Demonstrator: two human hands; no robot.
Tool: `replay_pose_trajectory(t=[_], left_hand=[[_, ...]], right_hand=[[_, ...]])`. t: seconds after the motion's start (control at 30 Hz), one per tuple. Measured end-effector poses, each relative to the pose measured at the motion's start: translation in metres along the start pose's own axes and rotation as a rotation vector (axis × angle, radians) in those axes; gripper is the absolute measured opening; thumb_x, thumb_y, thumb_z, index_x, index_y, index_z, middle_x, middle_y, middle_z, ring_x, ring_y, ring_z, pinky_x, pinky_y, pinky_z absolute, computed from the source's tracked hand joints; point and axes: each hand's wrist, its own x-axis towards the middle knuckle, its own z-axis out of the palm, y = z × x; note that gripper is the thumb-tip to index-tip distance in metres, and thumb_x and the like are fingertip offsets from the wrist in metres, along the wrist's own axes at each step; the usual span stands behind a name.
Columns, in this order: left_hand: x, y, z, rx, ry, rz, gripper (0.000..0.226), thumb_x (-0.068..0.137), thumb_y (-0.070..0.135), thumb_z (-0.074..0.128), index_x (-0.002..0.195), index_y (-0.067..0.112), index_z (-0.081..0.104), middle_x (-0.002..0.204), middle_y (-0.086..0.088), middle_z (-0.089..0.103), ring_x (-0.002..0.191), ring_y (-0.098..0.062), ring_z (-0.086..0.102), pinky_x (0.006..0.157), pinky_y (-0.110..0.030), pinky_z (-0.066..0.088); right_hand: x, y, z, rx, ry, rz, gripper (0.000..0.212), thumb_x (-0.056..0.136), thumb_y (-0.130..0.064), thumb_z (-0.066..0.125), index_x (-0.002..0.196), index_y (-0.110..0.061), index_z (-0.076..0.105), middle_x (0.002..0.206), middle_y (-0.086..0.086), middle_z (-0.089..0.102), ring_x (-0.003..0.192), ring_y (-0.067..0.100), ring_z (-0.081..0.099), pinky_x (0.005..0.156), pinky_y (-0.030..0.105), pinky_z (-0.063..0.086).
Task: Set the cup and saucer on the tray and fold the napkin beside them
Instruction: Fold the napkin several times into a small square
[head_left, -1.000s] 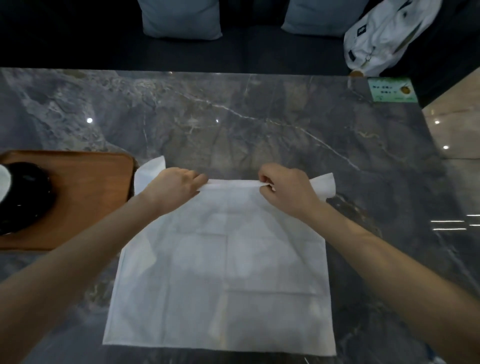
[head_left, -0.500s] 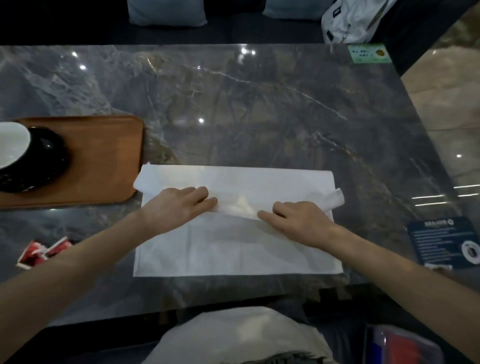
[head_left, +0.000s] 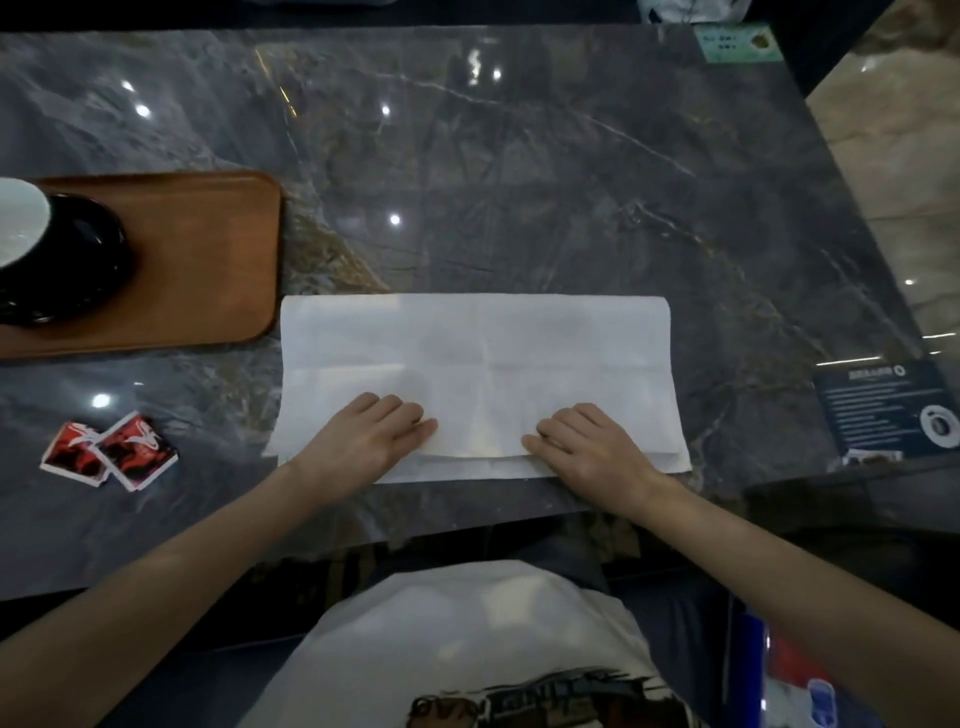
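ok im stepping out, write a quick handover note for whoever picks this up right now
Left hand and right hand: both flat, pressing the napkin's near edge, gripping nothing.
Napkin: on the table, folded once into a wide band, right of the tray, not touching it.
Cup and saucer: on the tray, at its left end.
Done: cup and saucer placed, first fold.
Left: further folds, probably; set it beside them.

Cafe/lounge: marble table (head_left: 519, 156), sugar packets (head_left: 111, 449), tray (head_left: 208, 260).
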Motion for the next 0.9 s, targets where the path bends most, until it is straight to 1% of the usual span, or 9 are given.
replay_pose_trajectory(t=[0.07, 0.17, 0.27, 0.37, 0.47, 0.53, 0.63, 0.77, 0.9], left_hand=[[-0.001, 0.009, 0.000, -0.019, 0.004, -0.029, 0.027, 0.080, 0.006, 0.046, 0.107, 0.006, 0.052, 0.096, -0.010, 0.052, 0.077, -0.026, 0.052, 0.069, -0.033, 0.035], [0.007, 0.026, -0.001, -0.048, 0.013, -0.055, 0.019, 0.081, 0.008, 0.049, 0.094, 0.007, 0.062, 0.086, -0.010, 0.067, 0.074, -0.026, 0.063, 0.072, -0.032, 0.037], [0.018, 0.041, 0.002, -0.063, 0.038, -0.085, 0.015, 0.083, 0.009, 0.050, 0.087, 0.009, 0.064, 0.083, -0.008, 0.067, 0.073, -0.023, 0.060, 0.072, -0.031, 0.036], [0.026, 0.054, 0.008, -0.116, 0.046, -0.138, 0.014, 0.080, 0.013, 0.053, 0.089, 0.010, 0.064, 0.084, -0.006, 0.067, 0.074, -0.023, 0.060, 0.072, -0.031, 0.035], [0.030, 0.061, 0.014, -0.171, 0.056, -0.235, 0.016, 0.081, 0.019, 0.053, 0.091, 0.012, 0.064, 0.088, -0.005, 0.068, 0.079, -0.022, 0.060, 0.073, -0.030, 0.036], [0.029, 0.063, 0.018, -0.200, 0.077, -0.278, 0.018, 0.082, 0.021, 0.053, 0.095, 0.013, 0.062, 0.091, -0.005, 0.068, 0.086, -0.019, 0.053, 0.073, -0.031, 0.036], [0.026, 0.065, 0.021, -0.210, 0.099, -0.307, 0.018, 0.083, 0.022, 0.054, 0.096, 0.013, 0.062, 0.093, -0.006, 0.069, 0.090, -0.017, 0.049, 0.074, -0.031, 0.035], [0.025, 0.068, 0.021, -0.184, 0.173, -0.267, 0.005, 0.082, 0.012, 0.061, 0.085, 0.013, 0.063, 0.084, -0.003, 0.068, 0.084, -0.018, 0.051, 0.075, -0.030, 0.037], [0.022, 0.069, 0.022, -0.147, 0.205, -0.237, 0.009, 0.076, 0.003, 0.067, 0.075, 0.011, 0.065, 0.075, -0.003, 0.066, 0.077, -0.019, 0.050, 0.073, -0.030, 0.037]], right_hand=[[0.004, -0.009, 0.000, 0.015, 0.012, 0.081, 0.013, 0.077, 0.003, 0.059, 0.082, -0.008, 0.066, 0.077, 0.008, 0.065, 0.066, 0.024, 0.057, 0.066, 0.030, 0.037], [0.014, -0.024, 0.001, 0.044, 0.059, 0.197, 0.015, 0.080, 0.000, 0.054, 0.082, -0.007, 0.066, 0.079, 0.009, 0.066, 0.067, 0.025, 0.059, 0.063, 0.031, 0.036], [0.022, -0.042, 0.004, 0.085, 0.039, 0.238, 0.008, 0.078, -0.002, 0.062, 0.079, -0.008, 0.067, 0.075, 0.007, 0.065, 0.061, 0.023, 0.055, 0.055, 0.029, 0.035], [0.021, -0.052, 0.004, 0.145, 0.009, 0.359, 0.006, 0.072, -0.007, 0.072, 0.073, -0.010, 0.067, 0.069, 0.004, 0.064, 0.049, 0.020, 0.055, 0.036, 0.027, 0.039], [0.019, -0.056, 0.004, 0.183, 0.043, 0.458, 0.003, 0.078, -0.009, 0.065, 0.076, -0.009, 0.068, 0.074, 0.005, 0.067, 0.042, 0.022, 0.054, 0.031, 0.026, 0.040], [0.018, -0.059, 0.005, 0.223, 0.073, 0.476, 0.009, 0.083, -0.010, 0.059, 0.079, -0.007, 0.067, 0.080, 0.007, 0.068, 0.045, 0.023, 0.056, 0.034, 0.028, 0.044], [0.016, -0.063, 0.006, 0.284, 0.071, 0.471, 0.014, 0.085, -0.008, 0.054, 0.080, -0.003, 0.066, 0.082, 0.012, 0.068, 0.057, 0.025, 0.062, 0.043, 0.030, 0.049], [0.011, -0.066, 0.008, 0.293, 0.050, 0.465, 0.016, 0.084, -0.007, 0.051, 0.077, 0.000, 0.064, 0.080, 0.015, 0.066, 0.067, 0.027, 0.063, 0.059, 0.029, 0.050], [0.006, -0.068, 0.011, 0.311, 0.050, 0.442, 0.012, 0.082, -0.004, 0.053, 0.078, 0.002, 0.063, 0.082, 0.017, 0.065, 0.069, 0.029, 0.061, 0.065, 0.031, 0.049]])
